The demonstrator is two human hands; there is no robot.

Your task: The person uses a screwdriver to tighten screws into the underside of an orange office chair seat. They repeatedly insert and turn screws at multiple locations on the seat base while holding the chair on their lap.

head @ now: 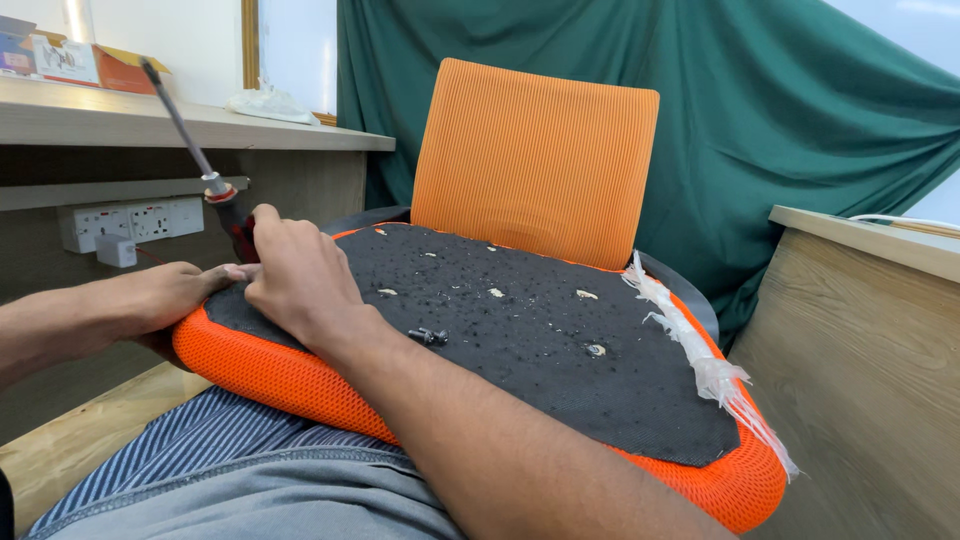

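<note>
A green cloth (pixel 760 120) hung across the back wall behind an orange mesh backrest (pixel 535 160). On the left, a wooden tabletop (pixel 180 125) carried cardboard boxes (pixel 75 60) and a crumpled white bag (pixel 265 102). Below it sat a white socket strip (pixel 130 222) with a plugged-in adapter (pixel 116 250). Another wooden panel (pixel 860 370) stood at right.

One head-worn camera looks forward and down from close above the lap, onto the seat cushion (pixel 480 340); an orange chair back (pixel 535 160) stands at twelve o'clock.
</note>
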